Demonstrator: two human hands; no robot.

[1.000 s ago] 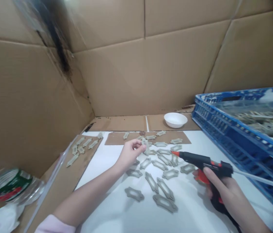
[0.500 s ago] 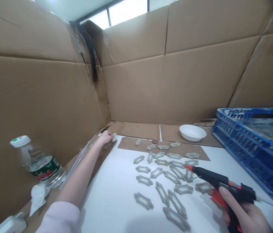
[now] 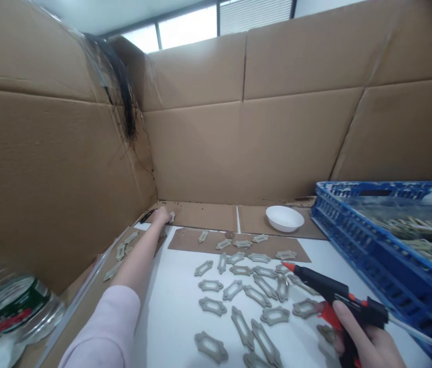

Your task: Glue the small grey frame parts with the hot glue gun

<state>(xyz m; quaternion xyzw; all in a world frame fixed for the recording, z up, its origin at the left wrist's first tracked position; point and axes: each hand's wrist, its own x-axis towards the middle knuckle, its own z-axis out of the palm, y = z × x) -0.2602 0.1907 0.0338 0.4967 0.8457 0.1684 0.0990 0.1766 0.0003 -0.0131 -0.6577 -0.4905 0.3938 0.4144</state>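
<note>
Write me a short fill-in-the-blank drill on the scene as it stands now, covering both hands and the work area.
1. The right hand grips a black-and-red ____ by its handle.
2. The left hand is out near the far ____ corner of the cardboard enclosure.
3. Many frame-shaped pieces lie scattered on the ____ tabletop.
4. The plastic crate on the right is mostly ____ in colour.

Missing words: glue gun; left; white; blue.

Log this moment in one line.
left hand: at a pale frame, grip unclear | right hand: holding glue gun | other frames: on white tabletop and cardboard
</note>
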